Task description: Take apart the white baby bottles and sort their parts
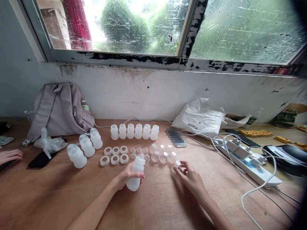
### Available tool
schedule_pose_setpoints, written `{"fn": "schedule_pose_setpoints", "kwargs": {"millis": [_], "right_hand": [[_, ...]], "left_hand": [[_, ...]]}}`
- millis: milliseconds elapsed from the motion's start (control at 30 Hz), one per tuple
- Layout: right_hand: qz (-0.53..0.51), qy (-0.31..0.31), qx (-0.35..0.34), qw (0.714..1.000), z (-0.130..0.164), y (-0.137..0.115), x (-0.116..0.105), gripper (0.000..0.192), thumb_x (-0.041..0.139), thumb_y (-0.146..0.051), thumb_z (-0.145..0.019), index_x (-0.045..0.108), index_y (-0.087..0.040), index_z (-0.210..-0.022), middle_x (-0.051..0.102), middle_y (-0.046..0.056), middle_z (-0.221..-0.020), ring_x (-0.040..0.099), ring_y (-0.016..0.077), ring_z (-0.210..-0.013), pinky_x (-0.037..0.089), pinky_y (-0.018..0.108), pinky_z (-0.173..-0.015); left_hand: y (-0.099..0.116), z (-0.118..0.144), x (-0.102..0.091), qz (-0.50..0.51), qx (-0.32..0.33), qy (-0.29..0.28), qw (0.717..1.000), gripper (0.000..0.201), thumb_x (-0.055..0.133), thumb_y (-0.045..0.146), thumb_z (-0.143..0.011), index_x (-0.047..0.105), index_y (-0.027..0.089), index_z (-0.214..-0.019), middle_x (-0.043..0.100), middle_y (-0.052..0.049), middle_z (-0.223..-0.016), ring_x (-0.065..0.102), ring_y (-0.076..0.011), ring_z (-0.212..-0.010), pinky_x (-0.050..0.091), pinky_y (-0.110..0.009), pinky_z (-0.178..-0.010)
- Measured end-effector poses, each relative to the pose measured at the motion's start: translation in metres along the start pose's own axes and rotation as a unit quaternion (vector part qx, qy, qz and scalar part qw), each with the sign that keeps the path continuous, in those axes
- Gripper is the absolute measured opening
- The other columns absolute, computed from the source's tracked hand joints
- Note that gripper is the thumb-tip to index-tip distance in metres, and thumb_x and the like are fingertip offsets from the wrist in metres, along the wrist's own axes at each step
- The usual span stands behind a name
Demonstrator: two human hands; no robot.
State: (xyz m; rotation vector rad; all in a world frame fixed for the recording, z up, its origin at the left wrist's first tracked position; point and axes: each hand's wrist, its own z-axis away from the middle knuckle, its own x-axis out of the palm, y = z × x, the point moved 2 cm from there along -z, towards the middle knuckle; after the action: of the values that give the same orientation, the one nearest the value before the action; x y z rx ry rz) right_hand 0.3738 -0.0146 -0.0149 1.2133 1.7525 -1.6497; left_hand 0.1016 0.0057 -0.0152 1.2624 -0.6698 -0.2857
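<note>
Left hand (129, 177) grips tilted bottle (135, 174); right hand (189, 175) pinches clear cap (177, 165).

A flat object (177, 137) lying on the table near the white bag is pixelated, so what it is cannot be told. At the left edge, another person's hand (11, 156) is cut off at the wrist. The right hand (190, 177) covers part of a clear cap (177, 165); whether the fingers grip it or only touch it is unclear. The left hand (128, 176) hides the middle of a white bottle (136, 174). The right side fades into a dark blurred corner
</note>
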Motion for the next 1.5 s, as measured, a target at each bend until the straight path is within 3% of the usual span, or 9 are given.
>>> {"fn": "schedule_pose_setpoints", "kwargs": {"millis": [167, 300, 467, 633, 833, 1000, 1100, 1267, 1500], "right_hand": [[0.028, 0.133, -0.131, 0.982, 0.001, -0.036, -0.002, 0.044, 0.046, -0.053, -0.075, 0.052, -0.017, -0.099, 0.060, 0.011, -0.094, 0.054, 0.0254, -0.088, 0.041, 0.037, -0.076], [-0.029, 0.016, -0.168, 0.985, 0.008, -0.094, 0.011, 0.032, 0.040, -0.048, -0.082, 0.055, -0.020, -0.090, 0.056, 0.001, -0.060, 0.053, 0.0149, -0.054, 0.038, 0.024, -0.052], [-0.043, -0.011, -0.216, 0.975, 0.015, -0.140, 0.038, 0.032, 0.047, -0.050, -0.077, 0.053, -0.019, -0.081, 0.050, -0.004, -0.048, 0.049, 0.0126, -0.045, 0.030, 0.021, -0.045], [-0.156, -0.031, -0.209, 0.965, 0.015, -0.141, 0.049, 0.028, 0.048, -0.043, -0.078, 0.044, -0.019, -0.065, 0.047, -0.003, -0.051, 0.043, 0.0100, -0.045, 0.030, 0.021, -0.045], [-0.320, -0.113, -0.180, 0.923, 0.020, -0.138, 0.044, 0.025, 0.052, -0.039, -0.075, 0.044, -0.019, -0.062, 0.041, -0.005, -0.051, 0.038, 0.0082, -0.046, 0.030, 0.020, -0.044], [-0.482, -0.266, -0.159, 0.819, 0.013, -0.136, 0.047, 0.045, 0.062, -0.053, -0.063, 0.048, -0.021, -0.091, 0.046, -0.004, -0.063, 0.043, 0.0107, -0.054, 0.034, 0.022, -0.047], [-0.478, -0.206, -0.133, 0.844, 0.000, -0.128, 0.049, 0.044, 0.065, -0.046, -0.065, 0.046, -0.022, -0.097, 0.039, -0.006, -0.058, 0.039, 0.0105, -0.054, 0.032, 0.022, -0.049], [-0.533, -0.189, -0.092, 0.820, -0.005, -0.121, 0.051, 0.027, 0.049, -0.047, -0.078, 0.048, -0.020, -0.081, 0.037, -0.005, -0.059, 0.033, 0.0082, -0.049, 0.026, 0.021, -0.044], [-0.573, -0.200, -0.033, 0.794, -0.003, -0.122, 0.047, 0.026, 0.062, -0.039, -0.071, 0.046, -0.019, -0.066, 0.039, -0.006, -0.054, 0.034, 0.0063, -0.044, 0.028, 0.019, -0.037]], "left_hand": [[0.002, -0.002, 0.002, -0.031, 0.025, 0.046, 0.998, 0.036, 0.068, 0.029, -0.060, 0.052, 0.013, -0.089, 0.058, -0.003, -0.072, 0.053, -0.0118, -0.056, 0.039, -0.023, -0.051], [0.005, -0.002, 0.006, -0.065, 0.075, 0.075, 0.992, 0.032, 0.068, 0.030, -0.061, 0.051, 0.013, -0.082, 0.055, -0.001, -0.065, 0.052, -0.0114, -0.055, 0.039, -0.023, -0.053], [0.009, 0.002, 0.005, -0.191, 0.137, 0.123, 0.964, 0.030, 0.065, 0.026, -0.061, 0.054, 0.015, -0.086, 0.058, -0.002, -0.072, 0.053, -0.0134, -0.063, 0.040, -0.023, -0.056], [0.015, 0.004, 0.012, -0.252, 0.103, 0.077, 0.959, 0.030, 0.065, 0.017, -0.054, 0.058, 0.015, -0.083, 0.061, -0.001, -0.075, 0.054, -0.0157, -0.067, 0.040, -0.023, -0.057], [0.006, 0.007, 0.020, -0.038, -0.037, -0.087, 0.995, 0.019, 0.062, 0.018, -0.053, 0.056, 0.013, -0.070, 0.057, 0.000, -0.055, 0.052, -0.0129, -0.048, 0.037, -0.023, -0.045], [-0.009, 0.012, 0.017, 0.243, -0.085, -0.243, 0.935, 0.028, 0.055, 0.024, -0.053, 0.054, 0.013, -0.080, 0.054, 0.001, -0.050, 0.052, -0.0127, -0.041, 0.040, -0.024, -0.042], [-0.012, 0.010, 0.011, 0.300, -0.059, -0.286, 0.908, 0.031, 0.055, 0.023, -0.054, 0.054, 0.011, -0.082, 0.055, 0.000, -0.050, 0.053, -0.0132, -0.041, 0.040, -0.023, -0.040], [-0.010, 0.007, 0.011, 0.273, -0.066, -0.251, 0.926, 0.033, 0.055, 0.023, -0.057, 0.053, 0.009, -0.087, 0.055, -0.002, -0.054, 0.054, -0.0131, -0.043, 0.041, -0.024, -0.042], [-0.010, 0.008, 0.013, 0.195, -0.074, -0.211, 0.955, 0.043, 0.056, 0.038, -0.068, 0.046, 0.014, -0.102, 0.056, -0.002, -0.064, 0.054, -0.0124, -0.046, 0.042, -0.024, -0.046]]}}
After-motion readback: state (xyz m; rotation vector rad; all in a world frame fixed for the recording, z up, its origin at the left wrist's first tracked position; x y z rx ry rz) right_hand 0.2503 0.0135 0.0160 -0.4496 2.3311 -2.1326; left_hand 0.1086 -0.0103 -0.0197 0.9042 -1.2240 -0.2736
